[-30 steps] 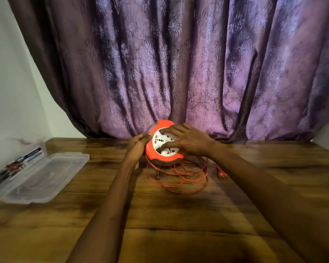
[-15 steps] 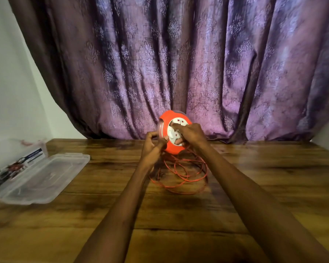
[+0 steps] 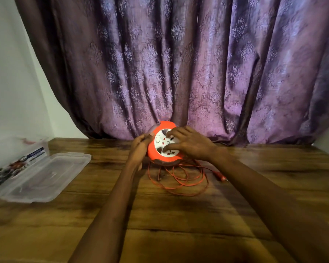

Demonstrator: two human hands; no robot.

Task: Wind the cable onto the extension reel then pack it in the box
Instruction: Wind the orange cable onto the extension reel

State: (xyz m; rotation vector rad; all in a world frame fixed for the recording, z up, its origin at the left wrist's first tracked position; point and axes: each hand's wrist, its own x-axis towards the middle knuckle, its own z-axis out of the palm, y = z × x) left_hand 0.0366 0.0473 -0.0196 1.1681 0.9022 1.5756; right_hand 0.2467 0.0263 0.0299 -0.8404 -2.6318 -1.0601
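Both hands hold the orange extension reel, tilted up off the wooden table near its far edge. Left hand grips the reel's left rim with curled fingers; right hand lies spread over the white socket face, fingertips pressing on it. Loose orange cable sits in loops on the table just below the reel, its plug to the right. At far left lies the clear plastic box, open. Behind hangs a purple curtain.
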